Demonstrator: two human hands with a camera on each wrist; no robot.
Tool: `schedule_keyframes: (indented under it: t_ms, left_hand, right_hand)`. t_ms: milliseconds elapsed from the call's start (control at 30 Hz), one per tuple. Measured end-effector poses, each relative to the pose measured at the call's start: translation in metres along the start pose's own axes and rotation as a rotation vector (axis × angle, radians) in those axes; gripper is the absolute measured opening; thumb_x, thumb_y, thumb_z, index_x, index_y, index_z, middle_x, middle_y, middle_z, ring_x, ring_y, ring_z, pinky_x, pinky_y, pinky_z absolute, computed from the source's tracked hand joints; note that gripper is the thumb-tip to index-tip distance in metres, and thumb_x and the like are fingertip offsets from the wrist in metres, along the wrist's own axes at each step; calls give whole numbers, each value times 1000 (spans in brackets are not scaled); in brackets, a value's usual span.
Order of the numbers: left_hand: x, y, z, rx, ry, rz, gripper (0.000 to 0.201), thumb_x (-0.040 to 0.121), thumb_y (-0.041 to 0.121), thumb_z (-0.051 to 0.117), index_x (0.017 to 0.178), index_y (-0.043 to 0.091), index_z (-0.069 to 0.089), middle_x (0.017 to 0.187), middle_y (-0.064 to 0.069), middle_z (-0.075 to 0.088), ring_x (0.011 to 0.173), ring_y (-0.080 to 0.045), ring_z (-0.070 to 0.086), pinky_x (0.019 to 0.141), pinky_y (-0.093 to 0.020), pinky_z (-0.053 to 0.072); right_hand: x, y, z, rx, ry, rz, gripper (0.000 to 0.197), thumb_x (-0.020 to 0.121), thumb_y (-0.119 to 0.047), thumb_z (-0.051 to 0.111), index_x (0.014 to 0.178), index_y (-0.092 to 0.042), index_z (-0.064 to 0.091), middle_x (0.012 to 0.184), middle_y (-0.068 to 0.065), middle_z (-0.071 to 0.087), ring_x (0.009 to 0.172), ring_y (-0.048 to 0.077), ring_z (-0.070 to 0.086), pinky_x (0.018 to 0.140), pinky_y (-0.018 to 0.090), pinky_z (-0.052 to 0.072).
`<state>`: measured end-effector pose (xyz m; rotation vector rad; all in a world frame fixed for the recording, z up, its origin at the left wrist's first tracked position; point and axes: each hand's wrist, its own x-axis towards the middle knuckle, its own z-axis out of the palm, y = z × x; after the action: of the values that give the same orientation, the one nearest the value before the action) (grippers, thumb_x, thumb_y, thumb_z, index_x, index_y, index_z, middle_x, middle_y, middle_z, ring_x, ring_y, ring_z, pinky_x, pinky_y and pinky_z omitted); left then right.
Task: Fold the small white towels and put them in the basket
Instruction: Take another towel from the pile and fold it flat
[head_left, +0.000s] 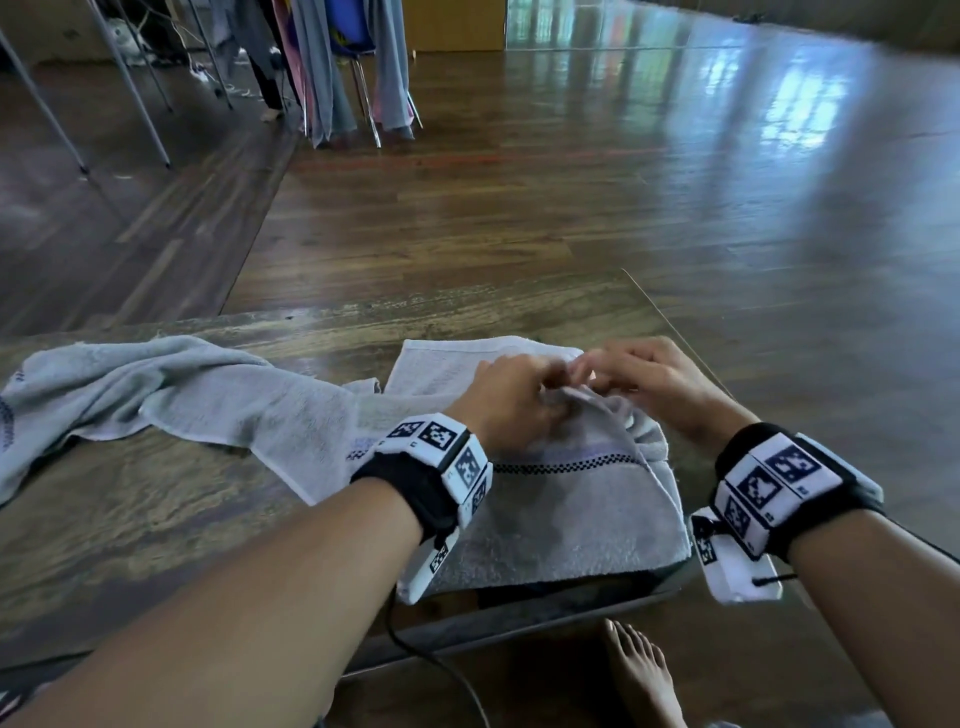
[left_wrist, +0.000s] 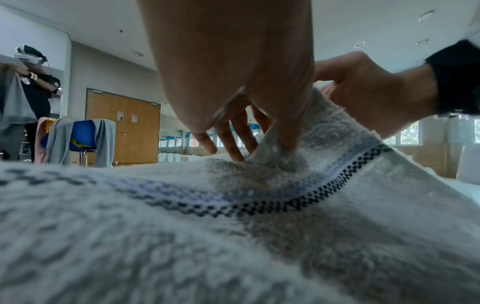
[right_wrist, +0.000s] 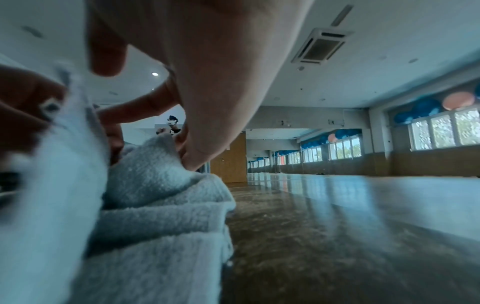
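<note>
We are working on the towel (head_left: 576, 514) that is lying on the table (head_left: 156, 525) just in front of us, at its right end. Our left hand (head_left: 511, 400) and right hand (head_left: 660, 382) are meeting above its far part, fingertips almost touching. Both are pinching the same raised corner of cloth: the left wrist view is showing our left fingers (left_wrist: 280, 131) curled on a lifted flap, and the right wrist view is showing our right fingers (right_wrist: 205, 152) closing on a small peak of fabric. The checkered stripe (head_left: 566, 464) is running left to right, between our wrists and our fingers, so the long side is lying across us and the fold probably has to go along this line. A second towel (head_left: 171, 395) is lying crumpled to the left, nearer to our left arm. We are not seeing any basket in these views.
</note>
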<state>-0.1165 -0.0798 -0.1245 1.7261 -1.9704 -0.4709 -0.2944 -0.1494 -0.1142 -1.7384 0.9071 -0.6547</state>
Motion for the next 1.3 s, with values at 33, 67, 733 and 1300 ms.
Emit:
schedule_keyframes:
  t_ms: [33,67,733,1300]
  left_hand:
    - [0,2,0,-27,2,14,8,87,23,65,94,22,69,95,-1,72,95,-28,64,89,-44,48]
    - [-1,4,0,-34,-10,27,8,84,22,66,92,22,69,93,1,71,94,-26,64,87,-41,48]
    - [-4,13,-13,-131,62,121,19,96,26,61,77,21,61,55,15,49,50,2,48,50,-12,33]
    - [-22,41,-31,-358,133,162,12,92,29,68,93,17,70,64,7,61,50,-1,46,50,-14,36]
  right_hand:
    - [3,1,0,83,80,48,29,85,-41,68,88,-13,76,98,13,73,84,19,72,73,29,53]
    - [6,2,-1,141,159,106,20,92,-33,66,92,-15,73,99,11,71,78,20,71,72,30,54]
    - [-8,-9,-13,-514,543,-175,14,80,-19,79,90,-26,72,85,-15,68,86,5,62,70,11,39]
    - [-65,-27,2,-263,460,-100,29,88,-4,73,92,-33,75,83,-8,75,79,8,72,72,25,59]
